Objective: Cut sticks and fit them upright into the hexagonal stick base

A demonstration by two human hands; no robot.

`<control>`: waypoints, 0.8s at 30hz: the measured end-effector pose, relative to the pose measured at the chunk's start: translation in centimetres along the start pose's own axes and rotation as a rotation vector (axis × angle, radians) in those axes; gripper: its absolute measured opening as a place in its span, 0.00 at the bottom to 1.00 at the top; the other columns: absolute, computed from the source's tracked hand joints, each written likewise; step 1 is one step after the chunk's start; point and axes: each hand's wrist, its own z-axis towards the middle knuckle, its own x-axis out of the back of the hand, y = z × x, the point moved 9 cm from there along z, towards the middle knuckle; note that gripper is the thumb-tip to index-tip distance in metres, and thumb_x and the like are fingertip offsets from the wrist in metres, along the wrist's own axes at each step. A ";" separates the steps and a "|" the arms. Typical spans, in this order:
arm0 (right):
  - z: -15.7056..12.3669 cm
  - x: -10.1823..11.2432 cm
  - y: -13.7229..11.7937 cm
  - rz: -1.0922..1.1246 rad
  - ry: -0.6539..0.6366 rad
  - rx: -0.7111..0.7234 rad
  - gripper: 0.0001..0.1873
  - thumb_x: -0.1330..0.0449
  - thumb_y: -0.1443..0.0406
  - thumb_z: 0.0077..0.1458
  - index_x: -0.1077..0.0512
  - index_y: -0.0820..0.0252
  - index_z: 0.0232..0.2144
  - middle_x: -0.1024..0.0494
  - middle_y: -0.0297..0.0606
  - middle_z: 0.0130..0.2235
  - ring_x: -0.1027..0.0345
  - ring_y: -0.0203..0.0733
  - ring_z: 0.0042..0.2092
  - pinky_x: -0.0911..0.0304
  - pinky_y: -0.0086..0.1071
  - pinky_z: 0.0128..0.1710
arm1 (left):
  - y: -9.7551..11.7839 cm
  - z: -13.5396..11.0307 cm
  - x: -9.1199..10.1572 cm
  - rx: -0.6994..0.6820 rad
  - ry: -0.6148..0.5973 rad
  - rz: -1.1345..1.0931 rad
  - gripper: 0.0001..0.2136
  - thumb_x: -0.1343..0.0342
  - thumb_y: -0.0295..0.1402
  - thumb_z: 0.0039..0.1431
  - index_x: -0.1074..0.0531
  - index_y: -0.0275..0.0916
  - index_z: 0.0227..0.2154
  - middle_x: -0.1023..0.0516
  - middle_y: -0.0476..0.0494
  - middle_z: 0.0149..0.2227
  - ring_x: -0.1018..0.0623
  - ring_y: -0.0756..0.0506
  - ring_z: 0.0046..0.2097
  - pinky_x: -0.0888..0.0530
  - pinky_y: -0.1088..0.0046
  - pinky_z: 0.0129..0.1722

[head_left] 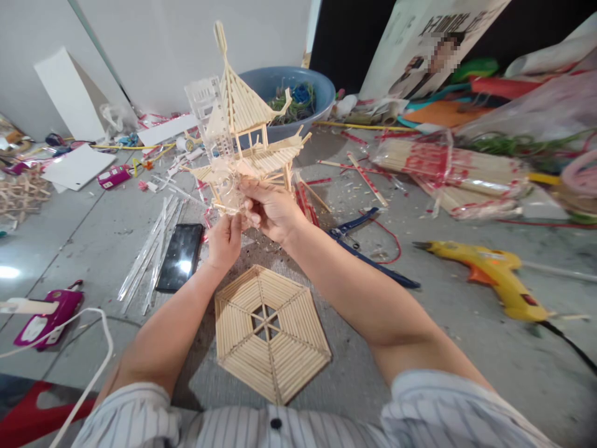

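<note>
A pagoda-like model built of thin wooden sticks is held up above the grey floor. My right hand grips its lower right base. My left hand pinches the lower left edge from beneath. A clear plastic ruler-like piece stands against the model's left side. Below the hands lies a flat hexagonal panel made of sticks, with a small open centre.
A black phone and clear plastic strips lie left. A yellow glue gun and blue-handled pliers lie right. Packs of sticks, a blue basin, purple tools and a white cable are around.
</note>
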 end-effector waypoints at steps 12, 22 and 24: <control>-0.2 2.6 -5.6 -1.311 0.184 0.434 0.11 0.39 0.61 0.52 0.23 0.62 0.36 0.24 0.35 0.28 0.34 0.35 0.30 0.43 0.31 0.32 | -3.4 0.7 -0.1 0.122 0.012 0.032 0.19 0.58 0.45 0.63 0.34 0.39 0.23 0.26 0.45 0.23 0.29 0.50 0.26 0.35 0.73 0.29; 1.3 3.3 -4.2 -1.359 0.078 0.421 0.11 0.41 0.62 0.53 0.23 0.60 0.36 0.23 0.37 0.33 0.33 0.37 0.34 0.41 0.32 0.38 | -3.7 1.2 -0.1 0.165 -0.071 0.099 0.18 0.57 0.44 0.61 0.33 0.39 0.21 0.30 0.47 0.20 0.33 0.50 0.24 0.42 0.74 0.25; 1.8 3.6 -4.0 -1.322 0.038 0.378 0.09 0.41 0.64 0.52 0.23 0.61 0.34 0.22 0.38 0.34 0.32 0.37 0.35 0.40 0.31 0.39 | -3.8 1.1 -0.5 0.176 -0.142 0.126 0.18 0.56 0.43 0.60 0.30 0.37 0.24 0.29 0.46 0.21 0.33 0.50 0.24 0.41 0.74 0.25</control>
